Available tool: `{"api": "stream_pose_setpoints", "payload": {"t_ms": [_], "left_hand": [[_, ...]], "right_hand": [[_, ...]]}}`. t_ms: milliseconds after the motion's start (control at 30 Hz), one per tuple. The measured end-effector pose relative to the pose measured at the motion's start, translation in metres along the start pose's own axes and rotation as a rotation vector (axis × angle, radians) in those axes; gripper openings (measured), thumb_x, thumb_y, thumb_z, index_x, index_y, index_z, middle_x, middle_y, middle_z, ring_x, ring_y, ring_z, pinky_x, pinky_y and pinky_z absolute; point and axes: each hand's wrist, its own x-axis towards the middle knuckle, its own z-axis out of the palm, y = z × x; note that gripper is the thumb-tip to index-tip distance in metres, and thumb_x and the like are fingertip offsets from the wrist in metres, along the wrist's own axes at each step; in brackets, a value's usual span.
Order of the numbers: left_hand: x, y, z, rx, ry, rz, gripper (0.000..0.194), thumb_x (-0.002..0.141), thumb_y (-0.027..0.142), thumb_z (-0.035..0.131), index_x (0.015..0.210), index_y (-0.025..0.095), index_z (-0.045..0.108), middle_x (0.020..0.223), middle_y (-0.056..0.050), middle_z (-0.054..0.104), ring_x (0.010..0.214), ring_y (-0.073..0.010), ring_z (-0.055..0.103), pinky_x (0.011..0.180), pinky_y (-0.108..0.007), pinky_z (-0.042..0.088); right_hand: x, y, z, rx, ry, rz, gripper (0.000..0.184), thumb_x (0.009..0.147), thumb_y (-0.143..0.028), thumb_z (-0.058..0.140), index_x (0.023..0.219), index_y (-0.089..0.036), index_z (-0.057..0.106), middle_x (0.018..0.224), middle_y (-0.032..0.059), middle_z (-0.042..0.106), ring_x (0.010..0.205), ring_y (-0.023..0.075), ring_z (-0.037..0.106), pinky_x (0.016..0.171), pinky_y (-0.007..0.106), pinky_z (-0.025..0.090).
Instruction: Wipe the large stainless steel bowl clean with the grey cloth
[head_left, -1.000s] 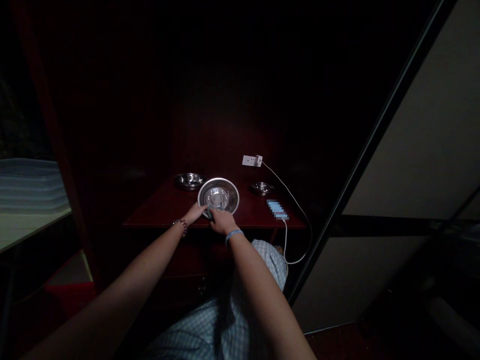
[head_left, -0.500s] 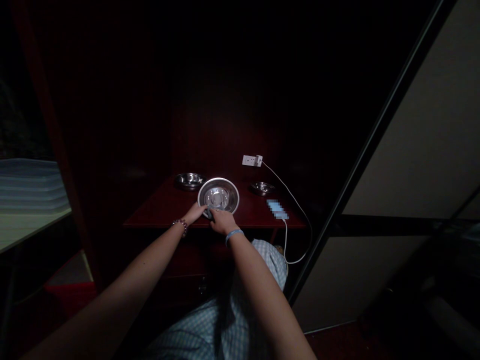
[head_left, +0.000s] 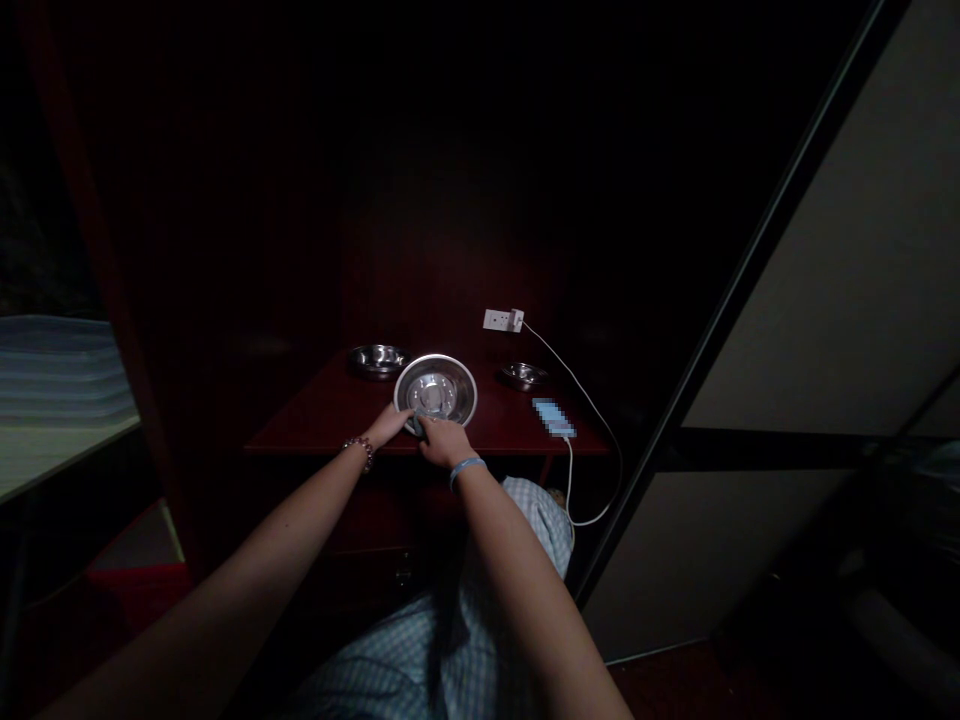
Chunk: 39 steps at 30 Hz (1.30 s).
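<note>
A shiny metal bowl point(head_left: 450, 385) is tilted toward me near the front edge of the dark red shelf point(head_left: 300, 420). My left hand point(head_left: 388, 425) is closed on its near left rim, thumb on the inside. At the near rim my right hand point(head_left: 444, 440) is closed on a small grey cloth point(head_left: 421, 418), which presses against the bowl's inner wall. Part of the cloth and the fingertips are hidden behind the right hand. A wider metal bowl point(head_left: 380, 362) sits behind on the left, and a smaller metal bowl point(head_left: 523, 376) on the right.
A blurred-out phone point(head_left: 553, 418) lies on the right, its white cable point(head_left: 577, 375) running to a wall socket point(head_left: 498, 320) and hanging past the shelf edge. Stacked translucent trays point(head_left: 60, 370) stand at far left. A sliding door point(head_left: 817, 320) slants along the right.
Both hands stay at the bowl's near rim with hardly any movement. The whole view has shifted very slightly.
</note>
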Motion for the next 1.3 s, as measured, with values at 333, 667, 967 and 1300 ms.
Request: {"api": "stream_pose_setpoints", "payload": {"t_ms": [333,667,967,1300], "left_hand": [[0.002,0.0001,-0.0005,-0.014,0.028,-0.004,0.031,0.063,0.012,0.064,0.094,0.014,0.07,0.101,-0.01,0.08,0.109,-0.03,0.072,0.103,-0.043,0.054],[0.0013,0.0023,-0.0014,-0.028,0.01,-0.022,0.033,0.063,0.007,0.063,0.095,0.013,0.07,0.103,-0.01,0.08,0.112,-0.0299,0.071,0.106,-0.043,0.051],[0.0004,0.0035,0.0001,-0.03,0.022,-0.06,0.028,0.062,0.01,0.063,0.089,0.015,0.069,0.096,-0.009,0.08,0.104,-0.029,0.073,0.102,-0.042,0.054],[0.0019,-0.0004,-0.0004,-0.014,0.025,-0.037,0.021,0.064,0.013,0.061,0.083,0.016,0.069,0.084,-0.006,0.079,0.1,-0.0277,0.074,0.098,-0.04,0.055]], "right_hand": [[-0.0011,0.001,-0.001,0.011,-0.002,0.006,0.05,0.092,-0.024,0.053,0.142,-0.021,0.052,0.138,0.0112,0.065,0.122,0.0253,0.064,0.098,0.037,0.051],[0.0004,-0.0022,-0.0087,-0.064,0.018,0.212,0.032,0.094,-0.019,0.051,0.118,-0.014,0.072,0.118,0.0171,0.074,0.116,0.0266,0.069,0.093,0.035,0.053],[-0.0015,-0.001,-0.0087,-0.096,-0.02,0.132,0.032,0.092,-0.017,0.053,0.117,-0.012,0.073,0.118,0.0178,0.074,0.115,0.0272,0.069,0.092,0.034,0.053],[-0.0022,-0.0022,-0.0091,-0.082,-0.017,0.11,0.03,0.092,-0.016,0.054,0.115,-0.013,0.074,0.119,0.0167,0.074,0.114,0.0272,0.07,0.092,0.035,0.054]]}}
